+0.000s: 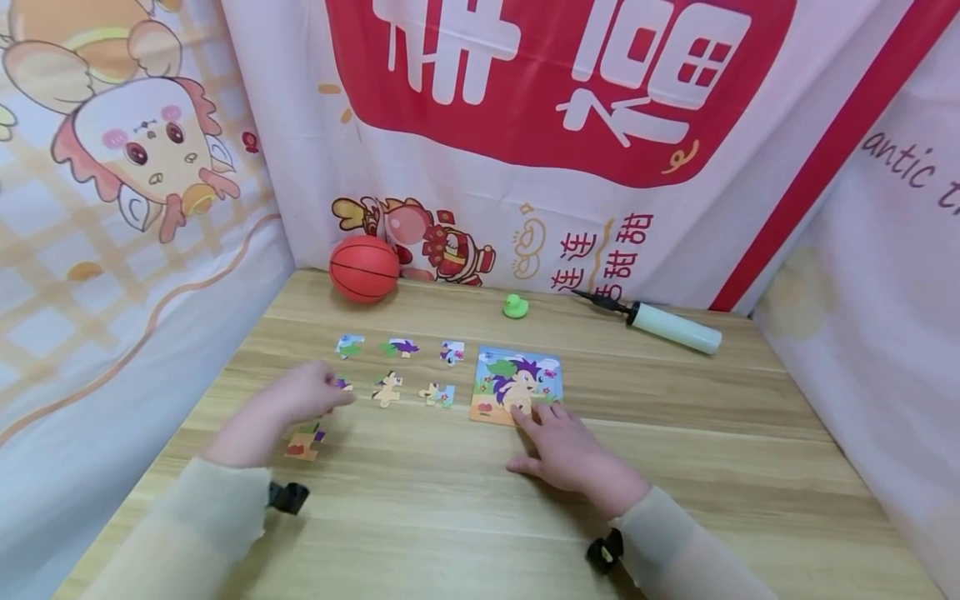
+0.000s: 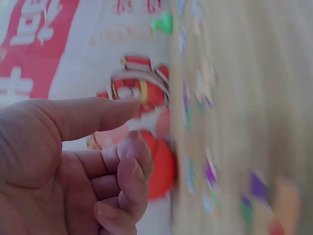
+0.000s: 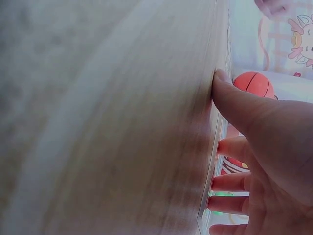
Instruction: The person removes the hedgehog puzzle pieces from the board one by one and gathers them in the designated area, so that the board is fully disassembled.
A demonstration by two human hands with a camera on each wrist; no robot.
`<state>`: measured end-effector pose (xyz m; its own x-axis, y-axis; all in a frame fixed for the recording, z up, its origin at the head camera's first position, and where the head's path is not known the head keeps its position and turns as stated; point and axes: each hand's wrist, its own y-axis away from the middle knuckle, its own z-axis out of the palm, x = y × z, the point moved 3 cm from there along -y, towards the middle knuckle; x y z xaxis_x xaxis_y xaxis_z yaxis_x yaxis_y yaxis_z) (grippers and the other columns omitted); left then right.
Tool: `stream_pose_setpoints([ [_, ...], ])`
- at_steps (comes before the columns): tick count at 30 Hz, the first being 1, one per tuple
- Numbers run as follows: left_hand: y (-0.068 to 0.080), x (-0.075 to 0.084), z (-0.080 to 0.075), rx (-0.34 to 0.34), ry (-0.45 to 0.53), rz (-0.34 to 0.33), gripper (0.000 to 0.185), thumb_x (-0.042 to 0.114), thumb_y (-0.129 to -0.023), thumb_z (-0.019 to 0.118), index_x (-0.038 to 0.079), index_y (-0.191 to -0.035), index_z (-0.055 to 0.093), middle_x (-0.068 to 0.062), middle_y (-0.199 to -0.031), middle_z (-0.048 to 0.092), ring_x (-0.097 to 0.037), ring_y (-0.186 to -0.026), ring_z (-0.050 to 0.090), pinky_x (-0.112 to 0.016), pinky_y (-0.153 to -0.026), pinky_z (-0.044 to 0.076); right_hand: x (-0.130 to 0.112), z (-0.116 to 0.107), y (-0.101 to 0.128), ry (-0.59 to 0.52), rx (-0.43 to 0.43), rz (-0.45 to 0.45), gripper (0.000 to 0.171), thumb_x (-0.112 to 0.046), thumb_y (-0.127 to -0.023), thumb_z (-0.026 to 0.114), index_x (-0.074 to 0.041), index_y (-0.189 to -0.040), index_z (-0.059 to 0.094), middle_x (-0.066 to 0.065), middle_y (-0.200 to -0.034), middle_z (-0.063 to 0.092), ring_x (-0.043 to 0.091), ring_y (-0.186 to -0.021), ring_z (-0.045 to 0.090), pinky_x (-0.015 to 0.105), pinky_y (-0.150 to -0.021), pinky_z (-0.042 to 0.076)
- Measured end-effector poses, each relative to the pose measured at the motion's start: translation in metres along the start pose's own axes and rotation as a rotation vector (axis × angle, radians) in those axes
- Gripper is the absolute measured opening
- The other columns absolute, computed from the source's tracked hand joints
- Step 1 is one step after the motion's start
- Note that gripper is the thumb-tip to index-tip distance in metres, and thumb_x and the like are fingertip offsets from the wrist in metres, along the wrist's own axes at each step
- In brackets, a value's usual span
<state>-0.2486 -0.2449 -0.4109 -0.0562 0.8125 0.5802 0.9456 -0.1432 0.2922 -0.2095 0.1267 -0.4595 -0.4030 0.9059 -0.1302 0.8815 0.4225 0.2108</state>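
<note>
Puzzle pieces, small flat cardboard ones printed in bright colours, lie loose on the pale wooden table (image 1: 465,492). I count seven: three in a far row, two in the nearer row, one small purple piece (image 1: 344,385) at the fingertips of my left hand (image 1: 288,408), and one orange piece (image 1: 303,442) beside that wrist. My left fingers curl loosely; whether they pinch anything I cannot tell. One square puzzle board with a hedgehog picture (image 1: 516,385) lies to the right of the loose pieces, nearer my right hand (image 1: 570,454), whose straight fingers press its near edge. One orange ball (image 1: 364,268), one green duck (image 1: 514,306), one pump (image 1: 667,326).
</note>
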Motion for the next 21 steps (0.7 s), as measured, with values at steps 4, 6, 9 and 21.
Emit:
stream_pose_setpoints([
  [4, -0.022, 0.050, 0.013, -0.008, -0.024, 0.085, 0.024, 0.030, -0.089, 0.071, 0.009, -0.084, 0.059, -0.005, -0.077, 0.058, -0.020, -0.066, 0.050, -0.033, -0.057, 0.043, 0.001, 0.000, 0.001, -0.016, 0.010, -0.003, 0.085, -0.068, -0.088, 0.054, -0.021, -0.156, 0.031, 0.018, -0.153, 0.034, 0.044, -0.138, 0.030, 0.059, -0.109, 0.025],
  [6, -0.031, 0.072, 0.023, -0.029, -0.031, 0.129, 0.021, 0.027, -0.088, 0.072, 0.009, -0.087, 0.060, -0.006, -0.078, 0.058, -0.020, -0.067, 0.051, -0.033, -0.057, 0.043, 0.001, -0.001, 0.001, -0.021, 0.023, -0.014, 0.084, -0.067, -0.089, 0.055, -0.021, -0.155, 0.032, 0.019, -0.152, 0.034, 0.044, -0.138, 0.030, 0.059, -0.109, 0.025],
  [9, -0.044, 0.101, 0.043, -0.072, -0.052, 0.160, 0.018, 0.024, -0.086, 0.075, 0.012, -0.089, 0.061, -0.005, -0.081, 0.059, -0.020, -0.068, 0.054, -0.033, -0.058, 0.045, 0.000, -0.002, 0.002, -0.026, 0.030, -0.029, 0.084, -0.066, -0.089, 0.056, -0.020, -0.155, 0.033, 0.020, -0.151, 0.035, 0.044, -0.137, 0.031, 0.059, -0.109, 0.026],
  [21, -0.078, 0.172, 0.130, -0.167, -0.196, 0.342, 0.039, 0.018, -0.082, 0.078, 0.013, -0.118, 0.064, -0.002, -0.108, 0.063, -0.020, -0.091, 0.058, -0.037, -0.078, 0.049, 0.004, 0.000, 0.001, -0.010, 0.032, -0.047, 0.081, -0.066, -0.091, 0.053, -0.021, -0.155, 0.032, 0.020, -0.150, 0.036, 0.042, -0.138, 0.031, 0.058, -0.110, 0.025],
])
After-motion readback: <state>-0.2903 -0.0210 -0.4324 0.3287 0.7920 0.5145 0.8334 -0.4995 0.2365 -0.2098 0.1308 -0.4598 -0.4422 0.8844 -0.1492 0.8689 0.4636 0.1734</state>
